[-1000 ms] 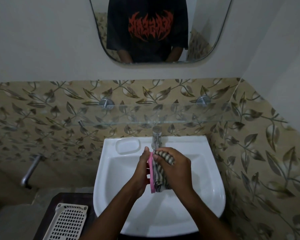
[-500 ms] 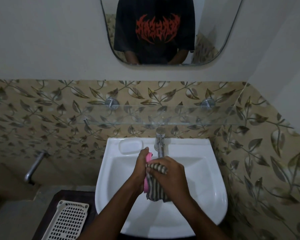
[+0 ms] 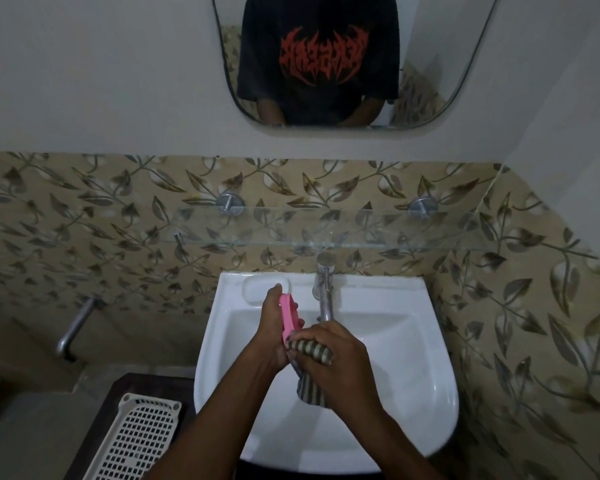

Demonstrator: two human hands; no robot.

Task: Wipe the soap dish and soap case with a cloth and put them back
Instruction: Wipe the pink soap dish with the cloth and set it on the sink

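Over the white sink (image 3: 413,341), my left hand (image 3: 272,336) grips a pink soap case (image 3: 289,315), held on edge with its upper end pointing toward the wall. My right hand (image 3: 340,368) grips a grey striped cloth (image 3: 310,351) and presses it against the case's lower end. A loose tail of the cloth hangs below my right hand into the basin. The lower part of the case is hidden by the cloth and my fingers.
A chrome tap (image 3: 324,289) stands just right of the case. A moulded soap recess (image 3: 257,289) sits at the sink's back left. A glass shelf (image 3: 361,230) spans the tiled wall above. A white perforated basket (image 3: 136,441) lies on a dark surface at lower left.
My right hand with the cloth has slid down along the pink case, toward me, baring the case's upper half. My left hand keeps its hold.
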